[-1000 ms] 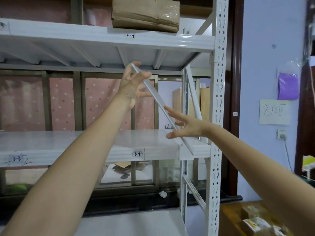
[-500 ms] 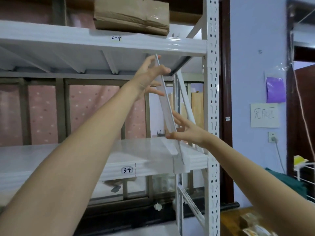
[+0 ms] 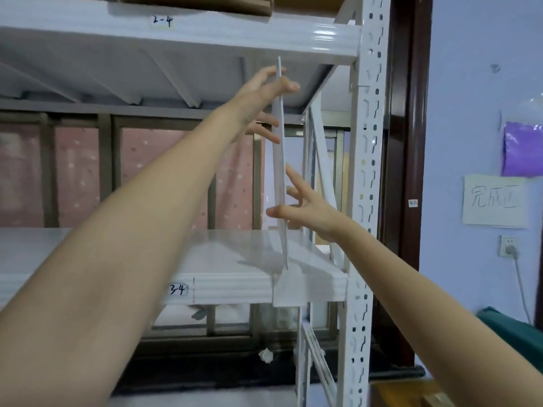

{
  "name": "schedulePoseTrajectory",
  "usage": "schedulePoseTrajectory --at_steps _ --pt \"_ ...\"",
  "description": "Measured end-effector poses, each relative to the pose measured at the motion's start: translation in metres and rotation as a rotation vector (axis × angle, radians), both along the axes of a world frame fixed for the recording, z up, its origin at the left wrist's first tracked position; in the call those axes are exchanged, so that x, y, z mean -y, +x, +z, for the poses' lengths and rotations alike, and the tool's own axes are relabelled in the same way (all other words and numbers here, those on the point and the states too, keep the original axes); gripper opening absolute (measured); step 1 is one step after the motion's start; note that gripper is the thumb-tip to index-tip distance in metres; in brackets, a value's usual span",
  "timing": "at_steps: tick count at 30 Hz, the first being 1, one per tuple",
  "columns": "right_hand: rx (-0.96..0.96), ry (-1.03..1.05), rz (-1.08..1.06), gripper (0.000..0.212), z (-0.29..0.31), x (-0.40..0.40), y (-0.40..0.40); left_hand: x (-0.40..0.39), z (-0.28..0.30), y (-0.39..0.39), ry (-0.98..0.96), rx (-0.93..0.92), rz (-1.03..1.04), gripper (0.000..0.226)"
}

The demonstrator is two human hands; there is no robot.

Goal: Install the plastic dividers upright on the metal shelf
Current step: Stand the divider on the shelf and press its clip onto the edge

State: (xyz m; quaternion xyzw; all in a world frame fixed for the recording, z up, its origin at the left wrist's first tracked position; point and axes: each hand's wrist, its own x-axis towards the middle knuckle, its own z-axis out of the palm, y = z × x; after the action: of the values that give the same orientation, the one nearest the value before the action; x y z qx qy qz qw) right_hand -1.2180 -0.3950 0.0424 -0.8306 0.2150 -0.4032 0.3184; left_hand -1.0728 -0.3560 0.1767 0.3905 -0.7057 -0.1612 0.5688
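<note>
A thin clear plastic divider [image 3: 279, 160] stands almost upright, edge-on to me, on the white metal shelf [image 3: 223, 284] marked 3-4, near its right end. Its top nearly reaches the underside of the upper shelf [image 3: 182, 39] marked 2-4. My left hand [image 3: 264, 98] grips the divider's top part, thumb on the near side and fingers behind it. My right hand [image 3: 302, 207] holds the divider lower down, thumb across the near face and fingers spread on the far side. The divider's white foot [image 3: 286, 289] hangs over the shelf's front lip.
A white perforated upright post [image 3: 367, 177] with diagonal braces stands just right of the divider. A cardboard box [image 3: 205, 4] sits on the upper shelf. The wall on the right carries a paper note [image 3: 493, 201], a purple sheet [image 3: 523, 148] and a socket [image 3: 508, 245].
The divider has swung from a strong leftward lean to nearly vertical. My left hand moved right and up with its top; my right hand stayed at its lower part.
</note>
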Motion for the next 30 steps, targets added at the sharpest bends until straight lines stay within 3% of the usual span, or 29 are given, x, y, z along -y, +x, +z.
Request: schedulePoseTrajectory --at_steps 9,30 --pt "0.055 0.011 0.068 0.095 -0.007 0.034 -0.005 0.03 -0.004 -0.016 -0.011 0.029 0.108 0.039" --pt "0.062 0.074 0.092 0.092 -0.007 0.058 -0.003 0.064 0.0 -0.015 0.078 0.037 0.11 0.046"
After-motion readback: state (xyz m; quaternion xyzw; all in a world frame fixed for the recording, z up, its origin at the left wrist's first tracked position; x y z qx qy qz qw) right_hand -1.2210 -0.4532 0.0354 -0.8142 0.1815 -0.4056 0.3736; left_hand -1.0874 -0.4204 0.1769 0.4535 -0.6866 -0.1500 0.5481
